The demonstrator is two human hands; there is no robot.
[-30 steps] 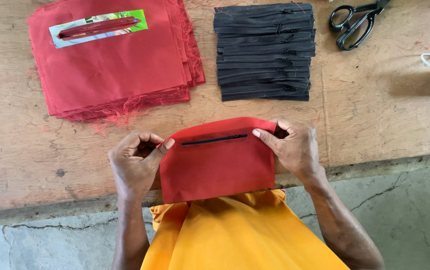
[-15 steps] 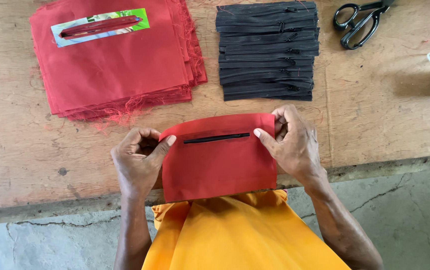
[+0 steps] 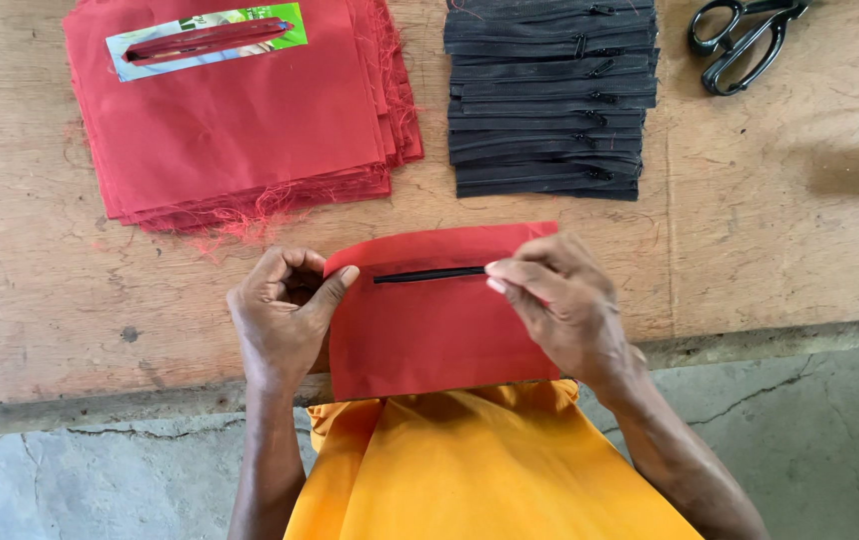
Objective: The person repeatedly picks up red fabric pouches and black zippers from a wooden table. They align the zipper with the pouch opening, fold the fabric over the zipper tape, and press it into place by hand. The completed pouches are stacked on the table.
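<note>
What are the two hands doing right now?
Left hand: closed, pinching the left edge of the red cloth piece.
Right hand: closed, pinching the cloth by the black zipper.

- One label-like card (image 3: 207, 40) lies on top of the pile of red cloth pieces (image 3: 240, 130), at the far left part of the wooden table (image 3: 770, 230).
- The card is a long, narrow rectangle and it sits a little tilted, the right end higher than the left.
- Its colours are bright green on the right end and pale blue-grey on the left end, with some small mixed colours at the upper middle.
- A long slit is cut along the middle of the card, and red cloth shows through this slit.
- What is printed on the card is too small to tell.
- No screen, no sign and no other package shows.
</note>
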